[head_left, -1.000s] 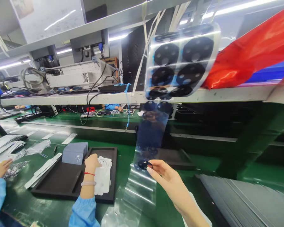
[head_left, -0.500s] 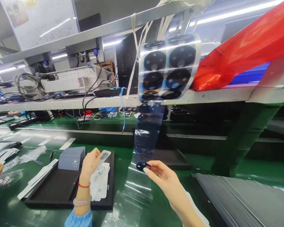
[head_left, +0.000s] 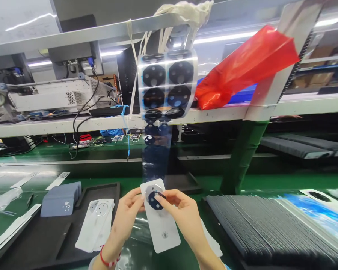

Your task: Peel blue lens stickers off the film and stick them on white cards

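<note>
Between my hands is a white phone-back-shaped sheet with rounded corners and a clear round camera area near its top. My left hand pinches its upper left edge. In my right hand, thumb and fingers hold a dark round sticker with several holes, lying over the sheet just below the clear circle. Whether the sticker touches the sheet I cannot tell. Behind them hangs a film strip from a roll of dark round stickers. More white sheets lie in the black tray at left.
Blue-grey panels lean in the tray's back part. A long row of dark grey panels stands at right. Above runs a white shelf with a red plastic bag. A green post rises behind the row.
My left hand has lifted a white sheet from the tray and brought it to the middle. My right hand has moved the sticker from beside the film strip onto or over the sheet. The view swung right.
</note>
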{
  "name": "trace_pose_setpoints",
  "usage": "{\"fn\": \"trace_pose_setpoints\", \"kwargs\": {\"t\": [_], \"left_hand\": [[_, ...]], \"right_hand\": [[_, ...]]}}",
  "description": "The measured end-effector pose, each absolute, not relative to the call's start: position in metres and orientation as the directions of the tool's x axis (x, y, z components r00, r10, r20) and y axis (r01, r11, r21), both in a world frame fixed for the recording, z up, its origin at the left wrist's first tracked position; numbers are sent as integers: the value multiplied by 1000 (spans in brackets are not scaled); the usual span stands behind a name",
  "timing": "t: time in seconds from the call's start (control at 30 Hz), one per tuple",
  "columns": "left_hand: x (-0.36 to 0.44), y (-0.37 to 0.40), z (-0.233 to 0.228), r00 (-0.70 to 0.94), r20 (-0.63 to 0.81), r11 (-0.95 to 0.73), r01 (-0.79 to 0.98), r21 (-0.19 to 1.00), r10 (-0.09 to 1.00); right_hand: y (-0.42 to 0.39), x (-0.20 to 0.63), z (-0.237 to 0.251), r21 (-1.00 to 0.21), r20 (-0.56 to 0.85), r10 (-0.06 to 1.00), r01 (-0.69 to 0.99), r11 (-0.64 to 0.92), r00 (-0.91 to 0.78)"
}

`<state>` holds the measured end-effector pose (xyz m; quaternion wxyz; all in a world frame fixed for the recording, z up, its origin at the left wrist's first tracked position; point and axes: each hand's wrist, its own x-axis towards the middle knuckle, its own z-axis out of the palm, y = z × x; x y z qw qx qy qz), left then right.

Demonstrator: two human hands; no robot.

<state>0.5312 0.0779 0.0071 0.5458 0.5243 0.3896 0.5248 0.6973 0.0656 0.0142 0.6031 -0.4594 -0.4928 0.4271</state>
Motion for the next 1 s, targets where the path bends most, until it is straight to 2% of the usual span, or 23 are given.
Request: {"fn": "trace_pose_setpoints", "kwargs": {"t": [0.27, 0.63, 0.83, 1.0], "left_hand": [[534, 66, 12, 192, 144, -131, -80, 988, 971], [532, 61, 17, 208, 159, -146, -75, 986, 965], [530, 61, 19, 155, 161, -159, -30, 987, 975], [529, 62, 16, 183, 152, -140, -75, 987, 971]], "right_hand": [[64, 698, 14, -966, 253, 951, -17, 260, 179], [61, 697, 14, -952, 303, 935, 29, 303, 182], [59, 692, 13, -925, 379, 901, 92, 367, 214], [58, 688, 8, -875, 482, 844, 183, 449, 233]]}}
